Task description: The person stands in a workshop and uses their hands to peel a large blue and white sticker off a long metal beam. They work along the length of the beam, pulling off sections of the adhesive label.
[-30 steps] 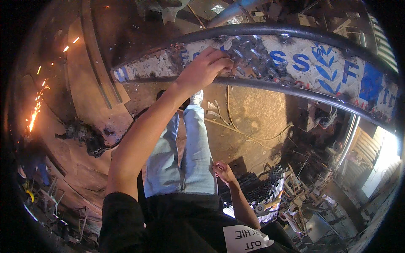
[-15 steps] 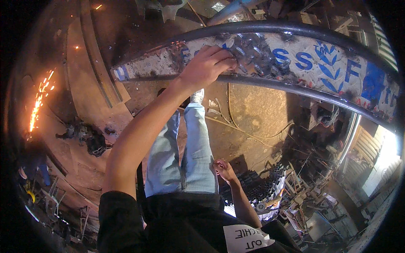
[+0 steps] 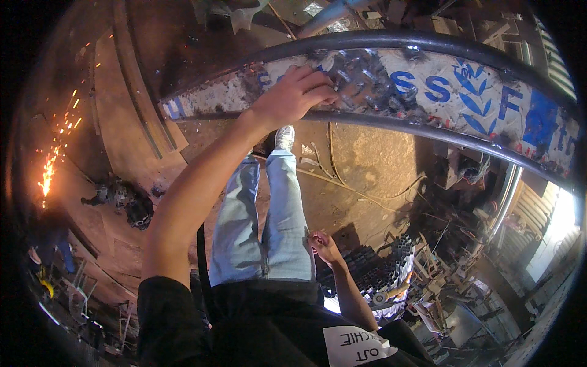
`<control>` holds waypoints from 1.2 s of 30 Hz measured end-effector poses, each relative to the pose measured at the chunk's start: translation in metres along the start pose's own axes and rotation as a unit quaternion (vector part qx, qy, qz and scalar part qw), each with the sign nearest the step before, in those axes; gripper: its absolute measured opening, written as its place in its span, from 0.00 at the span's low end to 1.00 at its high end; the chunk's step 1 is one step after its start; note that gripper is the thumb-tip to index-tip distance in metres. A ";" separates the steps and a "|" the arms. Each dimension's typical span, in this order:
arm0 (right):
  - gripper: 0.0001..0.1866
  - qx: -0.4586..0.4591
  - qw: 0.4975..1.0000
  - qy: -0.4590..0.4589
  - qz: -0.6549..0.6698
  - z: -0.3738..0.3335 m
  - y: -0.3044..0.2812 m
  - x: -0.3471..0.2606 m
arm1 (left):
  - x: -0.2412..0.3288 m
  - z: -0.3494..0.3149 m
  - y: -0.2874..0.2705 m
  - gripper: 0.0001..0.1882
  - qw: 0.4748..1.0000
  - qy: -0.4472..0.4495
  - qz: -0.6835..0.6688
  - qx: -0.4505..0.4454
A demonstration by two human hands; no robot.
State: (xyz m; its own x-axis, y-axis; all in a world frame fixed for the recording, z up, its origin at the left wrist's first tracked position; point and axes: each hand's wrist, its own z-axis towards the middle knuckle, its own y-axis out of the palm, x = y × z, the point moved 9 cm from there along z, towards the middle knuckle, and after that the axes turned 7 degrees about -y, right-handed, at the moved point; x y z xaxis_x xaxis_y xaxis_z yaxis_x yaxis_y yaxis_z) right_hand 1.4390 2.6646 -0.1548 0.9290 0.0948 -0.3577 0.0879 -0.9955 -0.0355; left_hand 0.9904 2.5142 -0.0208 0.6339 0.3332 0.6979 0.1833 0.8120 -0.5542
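A long curved metal frame (image 3: 391,44), made of dark round pipes with a scuffed white plate (image 3: 409,61) between them, runs across the top of the view. The plate carries blue lettering and a blue leaf pattern, and has a dark raised-tread patch (image 3: 358,79). My left hand (image 3: 295,96) is on the plate just left of this patch, palm down, fingers bent and pressed together. Whatever lies under those fingers is hidden. Beside my right thigh hangs my right hand (image 3: 324,246), fingers curled in, with nothing visible in it.
Bright sparks (image 3: 49,171) fly at the far left, near a partly seen person (image 3: 58,244). Flat metal strips (image 3: 137,85) lie on the brown floor. A thin hose (image 3: 373,199) crosses it. Stacked tubes (image 3: 391,263) and scrap (image 3: 440,287) fill the lower right.
My left hand has slid slightly left along the plate, and my left forearm has shifted left with it. My right hand stays put. The sparks have spread upward.
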 end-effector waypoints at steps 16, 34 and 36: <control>0.08 -0.006 1.000 -0.004 -0.006 -0.001 0.003 -0.019 | 0.007 -0.003 -0.003 0.11 0.998 -0.019 0.032 0.052; 0.11 0.002 0.999 -0.027 -0.016 0.002 0.005 -0.019 | 0.010 -0.014 -0.014 0.14 0.994 -0.052 -0.026 0.096; 0.11 0.006 0.999 -0.033 -0.019 0.001 0.004 -0.020 | 0.013 -0.014 -0.015 0.14 0.995 -0.034 -0.005 0.097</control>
State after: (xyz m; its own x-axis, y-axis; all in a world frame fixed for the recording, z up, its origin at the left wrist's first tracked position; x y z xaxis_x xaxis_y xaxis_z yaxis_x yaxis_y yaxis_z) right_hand 1.4198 2.6589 -0.1490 0.8995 0.1333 -0.4160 0.1186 -0.9911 -0.0611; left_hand 1.0061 2.5000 -0.0097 0.5786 0.3517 0.7359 0.0357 0.8905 -0.4536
